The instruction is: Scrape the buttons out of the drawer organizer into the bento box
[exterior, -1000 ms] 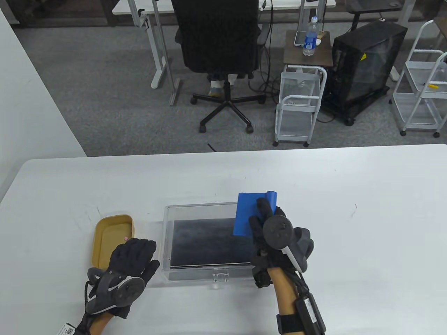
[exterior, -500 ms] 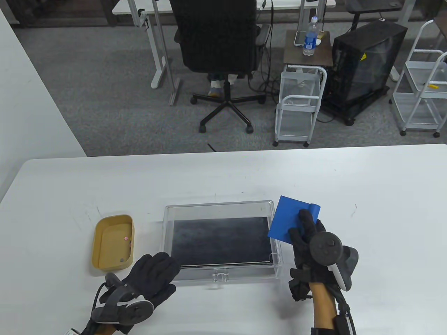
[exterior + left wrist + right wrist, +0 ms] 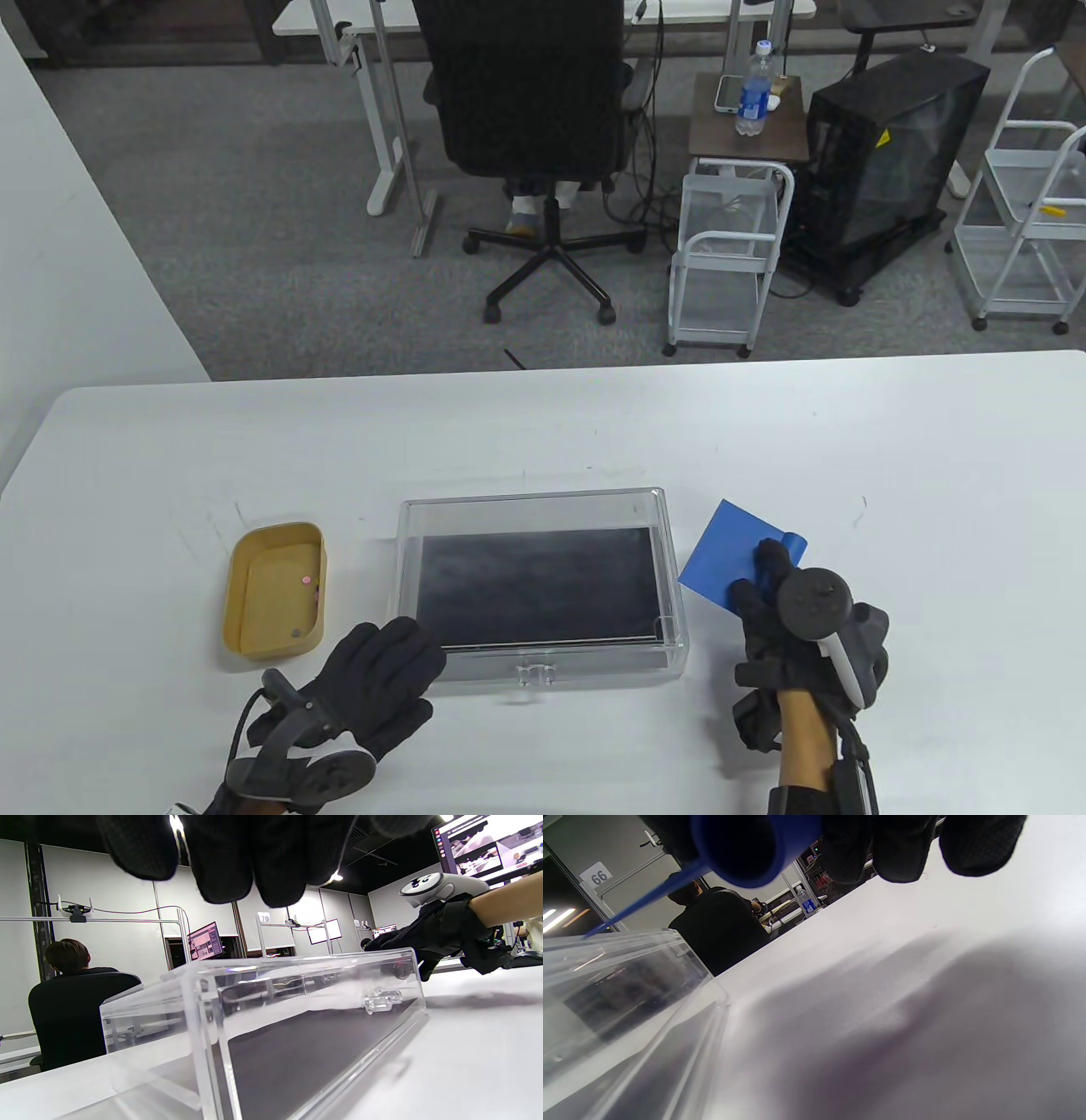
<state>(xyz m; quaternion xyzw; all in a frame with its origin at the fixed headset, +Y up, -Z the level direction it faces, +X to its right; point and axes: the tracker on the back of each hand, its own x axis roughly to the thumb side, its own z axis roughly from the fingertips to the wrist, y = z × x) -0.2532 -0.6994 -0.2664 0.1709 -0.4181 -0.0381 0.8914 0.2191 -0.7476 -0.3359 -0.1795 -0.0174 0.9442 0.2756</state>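
R hand (image 3: 785, 607) grips a blue scraper (image 3: 730, 552) by its rolled handle, blade held low over the table just right of the clear drawer organizer (image 3: 539, 509), likely parked there now the scraping looks done. L hand (image 3: 373, 679), fingers spread and holding nothing, rests at the organizer's near-left corner, w/ fingertips (image 3: 225, 861) above its wall, prob. to steady it; contact can't be confirmed. Organizer shows only a dark liner, no buttons visible. Tan bento box (image 3: 276, 531), well left, holds a few buttons (image 3: 305, 581): one pink, one dark, others too small to tell.
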